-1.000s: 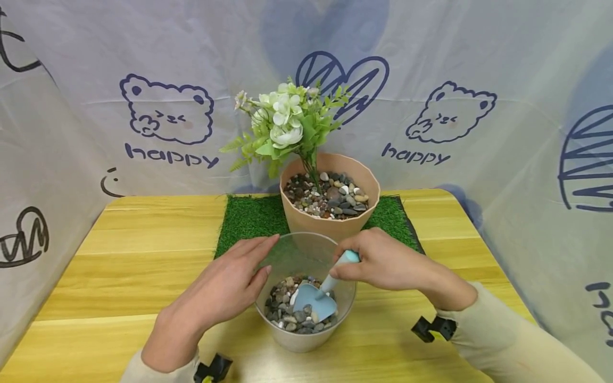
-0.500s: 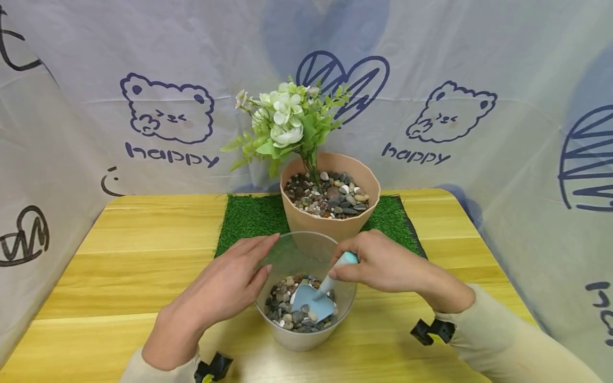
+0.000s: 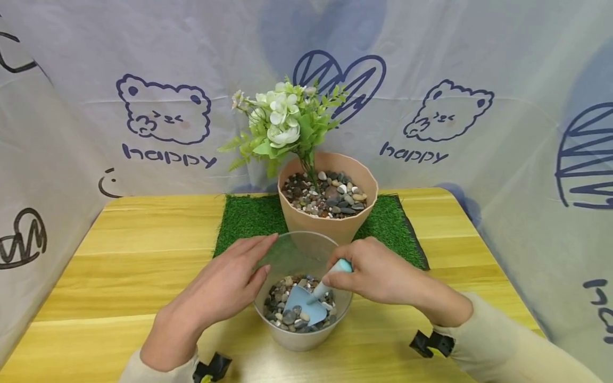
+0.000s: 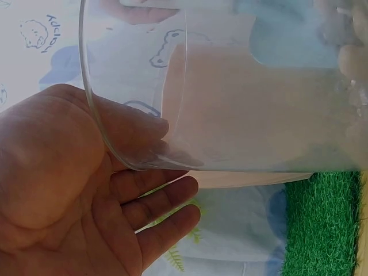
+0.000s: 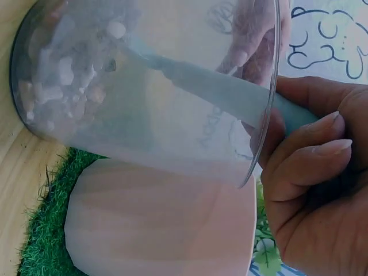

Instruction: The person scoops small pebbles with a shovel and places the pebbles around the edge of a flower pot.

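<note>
A clear plastic bucket [image 3: 293, 341] with pebbles [image 3: 274, 292] in its bottom stands on the table in front of me. My right hand [image 3: 375, 271] grips the handle of a small light-blue shovel [image 3: 313, 308] at the bucket's right rim. Its blade is down among the pebbles, and several stones lie on it. At the left rim is my left hand [image 3: 217, 290], fingers fairly straight. In the left wrist view, the thumb [image 4: 138, 123] and forefinger show at the bucket's edge, while the other fingers spread beside the wall.
Right behind the bucket, a peach flowerpot [image 3: 328, 226] holds pebbles and a bunch of white artificial flowers [image 3: 283, 119]. It stands on a green turf mat [image 3: 249, 218] on the wooden table [image 3: 143, 255]. A printed curtain [image 3: 268, 32] surrounds the table's back and sides.
My right hand has moved slightly left and down. The shovel's blade has shifted left through the pebbles, with more stones now on it. The left hand stays at the rim.
</note>
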The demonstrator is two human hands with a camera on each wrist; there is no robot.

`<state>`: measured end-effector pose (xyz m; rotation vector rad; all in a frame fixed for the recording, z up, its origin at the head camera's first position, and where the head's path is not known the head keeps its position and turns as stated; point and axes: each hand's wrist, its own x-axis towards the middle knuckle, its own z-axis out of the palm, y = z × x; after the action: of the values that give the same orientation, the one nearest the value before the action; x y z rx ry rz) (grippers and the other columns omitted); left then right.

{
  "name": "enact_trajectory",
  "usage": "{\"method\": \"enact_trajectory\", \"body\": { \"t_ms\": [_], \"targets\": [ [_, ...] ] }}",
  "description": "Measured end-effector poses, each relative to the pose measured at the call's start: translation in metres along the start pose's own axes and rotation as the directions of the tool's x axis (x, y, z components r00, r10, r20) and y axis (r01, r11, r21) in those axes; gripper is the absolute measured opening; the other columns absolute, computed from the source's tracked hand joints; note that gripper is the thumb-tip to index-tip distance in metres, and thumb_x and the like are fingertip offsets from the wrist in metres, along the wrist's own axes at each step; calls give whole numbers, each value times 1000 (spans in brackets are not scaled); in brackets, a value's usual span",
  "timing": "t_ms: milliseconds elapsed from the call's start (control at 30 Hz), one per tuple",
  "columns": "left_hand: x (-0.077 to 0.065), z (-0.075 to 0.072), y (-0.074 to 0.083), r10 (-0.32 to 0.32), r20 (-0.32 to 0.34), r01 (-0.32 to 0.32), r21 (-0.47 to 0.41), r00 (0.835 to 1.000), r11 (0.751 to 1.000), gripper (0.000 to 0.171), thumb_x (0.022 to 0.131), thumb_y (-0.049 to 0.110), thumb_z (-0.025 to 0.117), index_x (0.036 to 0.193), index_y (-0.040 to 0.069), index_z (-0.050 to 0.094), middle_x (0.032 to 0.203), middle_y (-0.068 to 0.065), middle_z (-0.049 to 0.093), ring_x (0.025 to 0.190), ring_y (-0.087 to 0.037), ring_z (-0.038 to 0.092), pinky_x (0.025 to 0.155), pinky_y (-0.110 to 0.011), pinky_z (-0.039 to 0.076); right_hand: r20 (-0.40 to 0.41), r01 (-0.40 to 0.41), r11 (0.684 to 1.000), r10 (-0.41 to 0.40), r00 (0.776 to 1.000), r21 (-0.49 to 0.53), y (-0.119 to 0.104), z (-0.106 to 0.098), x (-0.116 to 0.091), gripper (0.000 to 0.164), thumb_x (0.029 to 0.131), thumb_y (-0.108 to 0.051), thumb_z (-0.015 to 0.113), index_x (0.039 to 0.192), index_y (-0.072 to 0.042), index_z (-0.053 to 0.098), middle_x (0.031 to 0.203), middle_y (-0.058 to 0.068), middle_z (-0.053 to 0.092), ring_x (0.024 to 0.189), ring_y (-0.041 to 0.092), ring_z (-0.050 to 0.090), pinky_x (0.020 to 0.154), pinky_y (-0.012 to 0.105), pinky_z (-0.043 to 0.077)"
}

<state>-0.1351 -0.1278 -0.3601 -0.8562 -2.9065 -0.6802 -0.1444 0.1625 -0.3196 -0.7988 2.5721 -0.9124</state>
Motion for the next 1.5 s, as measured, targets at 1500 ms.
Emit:
{"method": "enact_trajectory", "body": {
  "t_ms": [1500],
  "targets": [
    [-1,1,2,-18,-8,18,1,1000,1000,59,108,22,59,162,8,41,160,-15,50,147,-36,49,123,-56,41,109,9,997,-1,994,-72,-10,-12,-1,12,97,-28,75,97,-19,82,70,-12,61,55,4,43,55,22,42]
  ]
}}
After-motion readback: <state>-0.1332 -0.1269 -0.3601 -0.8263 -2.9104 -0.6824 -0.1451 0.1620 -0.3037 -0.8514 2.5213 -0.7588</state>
